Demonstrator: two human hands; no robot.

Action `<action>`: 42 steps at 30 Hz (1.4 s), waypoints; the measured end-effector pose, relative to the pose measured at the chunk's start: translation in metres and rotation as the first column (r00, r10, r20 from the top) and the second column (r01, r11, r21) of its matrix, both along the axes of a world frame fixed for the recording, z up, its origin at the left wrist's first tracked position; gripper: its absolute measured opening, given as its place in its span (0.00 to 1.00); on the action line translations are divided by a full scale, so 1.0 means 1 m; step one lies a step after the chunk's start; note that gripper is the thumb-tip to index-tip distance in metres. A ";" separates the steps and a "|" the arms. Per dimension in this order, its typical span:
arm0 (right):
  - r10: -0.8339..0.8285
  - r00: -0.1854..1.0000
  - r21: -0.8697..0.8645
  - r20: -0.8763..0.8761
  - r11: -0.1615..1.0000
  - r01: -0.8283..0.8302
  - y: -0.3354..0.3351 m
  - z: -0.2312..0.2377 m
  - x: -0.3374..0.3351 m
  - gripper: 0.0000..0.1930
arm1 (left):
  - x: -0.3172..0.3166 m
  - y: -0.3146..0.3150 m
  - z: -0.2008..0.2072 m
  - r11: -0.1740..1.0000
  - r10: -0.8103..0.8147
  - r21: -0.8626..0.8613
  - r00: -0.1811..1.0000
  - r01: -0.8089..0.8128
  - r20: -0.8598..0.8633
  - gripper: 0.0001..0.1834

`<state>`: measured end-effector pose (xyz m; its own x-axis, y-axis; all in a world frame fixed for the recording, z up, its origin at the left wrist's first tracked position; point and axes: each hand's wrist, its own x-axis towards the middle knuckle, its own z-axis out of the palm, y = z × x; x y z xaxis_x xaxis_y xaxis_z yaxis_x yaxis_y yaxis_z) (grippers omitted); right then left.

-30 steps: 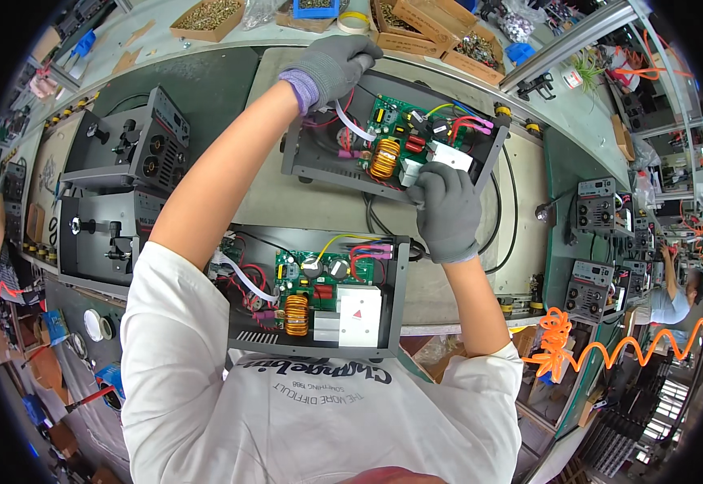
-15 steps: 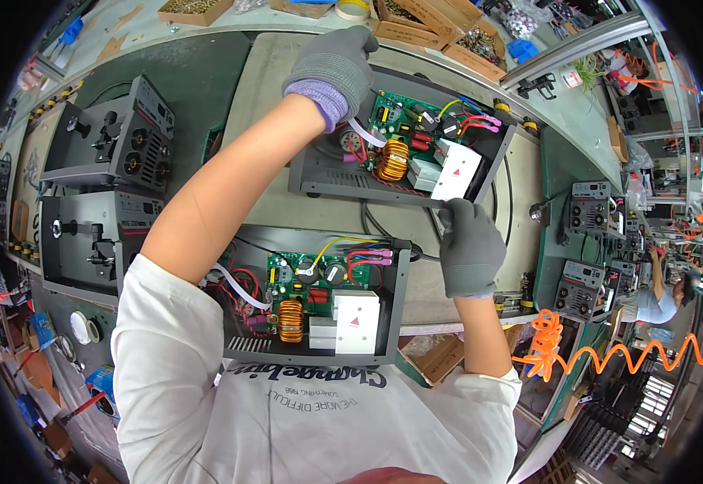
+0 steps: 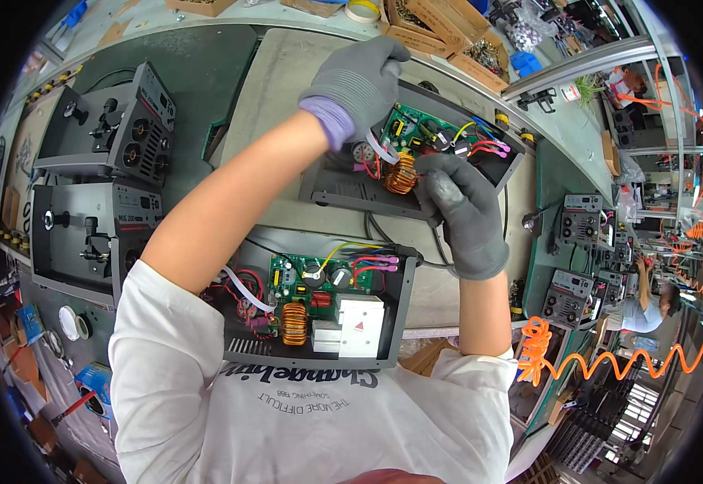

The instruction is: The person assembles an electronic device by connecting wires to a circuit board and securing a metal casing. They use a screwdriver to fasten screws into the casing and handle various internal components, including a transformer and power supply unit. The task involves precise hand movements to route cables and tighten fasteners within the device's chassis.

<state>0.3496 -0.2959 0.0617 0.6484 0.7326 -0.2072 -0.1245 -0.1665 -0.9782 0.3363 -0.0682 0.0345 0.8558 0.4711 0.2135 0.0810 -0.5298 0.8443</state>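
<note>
Two grey open welding machine housings lie on the work surface, each with a green circuit board, a copper coil and a white-faced heat sink. At the far housing, my left hand, in a grey glove, is closed on the far left rim; its fingertips are partly hidden. My right hand, gloved too, is over that housing, beside its copper coil. Its thumb and fingers are pinched together, and what they hold cannot be made out; the hand covers the heat sink. The near housing lies before my chest, untouched.
Two more welding machines stand at the left. An orange coiled hose hangs at the right, near further machines. Cardboard boxes of small parts line the far shelf. A co-worker is off to the right.
My right hand has left the near right edge of the far housing and moved inward over it. The far housing has turned slightly clockwise and shifted right; my left hand has also moved right.
</note>
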 end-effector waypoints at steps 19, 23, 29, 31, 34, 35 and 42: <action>0.264 0.077 -0.272 0.961 0.955 0.121 0.088 -0.040 0.018 0.08 | -0.001 0.029 -0.004 0.903 -0.381 -0.156 0.914 0.400 0.138 0.21; 0.385 0.181 -0.414 0.905 0.895 0.166 0.095 -0.033 0.016 0.09 | 0.003 0.027 -0.005 0.919 -0.358 -0.139 0.928 0.369 0.097 0.20; 0.401 0.333 -0.466 0.854 0.873 0.144 0.101 -0.021 0.014 0.13 | 0.001 0.023 0.001 0.931 -0.344 -0.099 0.935 0.351 0.082 0.19; 0.462 0.387 -0.545 0.798 0.827 0.137 0.104 -0.010 0.013 0.14 | 0.002 0.022 0.001 0.935 -0.330 -0.116 0.941 0.336 0.071 0.19; 0.497 0.273 -0.549 0.823 0.819 0.164 0.113 -0.004 0.016 0.15 | 0.000 0.025 -0.003 0.929 -0.325 -0.153 0.940 0.337 0.102 0.19; 0.499 0.264 -0.547 0.825 0.823 0.153 0.115 -0.003 0.016 0.17 | -0.002 0.027 -0.004 0.928 -0.324 -0.158 0.939 0.339 0.113 0.20; 0.439 0.463 -0.520 0.770 0.853 0.055 0.112 -0.010 0.034 0.20 | 0.002 0.022 -0.004 0.916 -0.334 -0.188 0.933 0.355 0.134 0.19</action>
